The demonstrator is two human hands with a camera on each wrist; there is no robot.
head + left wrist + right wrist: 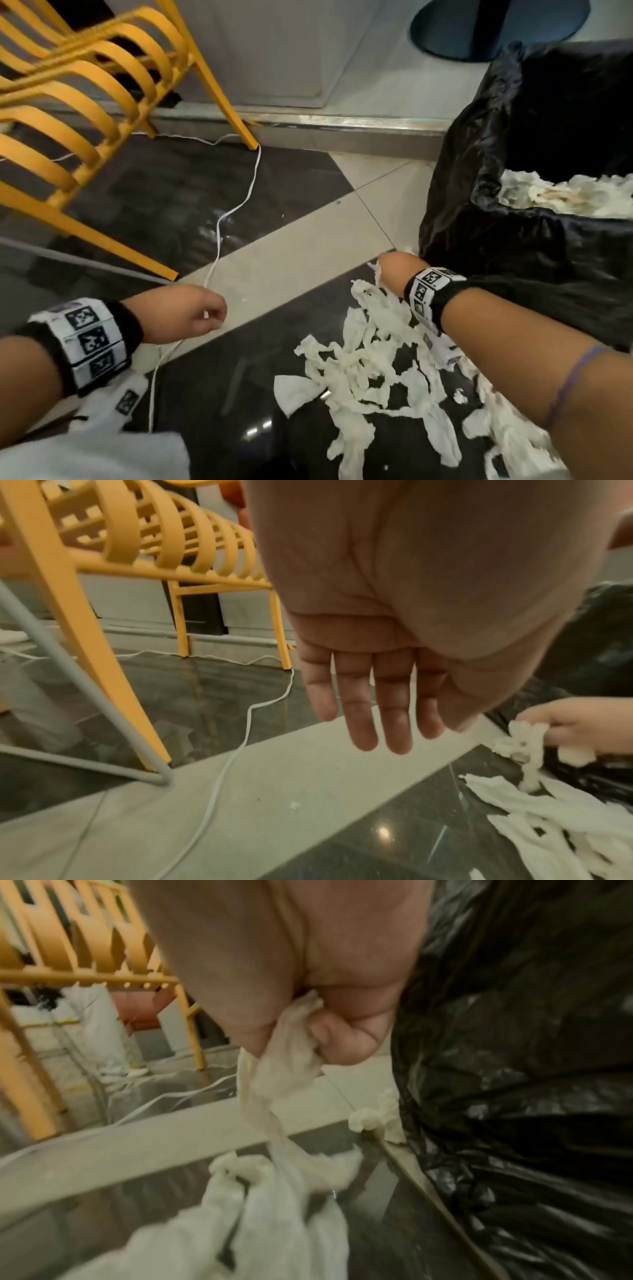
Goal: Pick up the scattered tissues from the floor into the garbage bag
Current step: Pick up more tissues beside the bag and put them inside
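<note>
From the head view, the right hand (399,270) is reaching down beside the black garbage bag (513,154), its fingers hidden behind the wrist. The right wrist view is showing what that angle hides: the grip is closing around a strip of tissue (274,1074), thumb and curled fingers pinching it while its lower end is trailing down toward the floor. The scattered tissues (370,370) are lying in a tangle on the dark floor tile (222,394), just beside the bag, and more crumpled tissue is already sitting inside the bag's open mouth.

The left hand (191,313) is looking loosely curled from the head view, with a white cable (239,205) running past it. The left wrist view is making it plain: the fingers (394,710) are hanging straight and relaxed, the grip wide and holding nothing. A yellow chair (85,102) is standing to the left.
</note>
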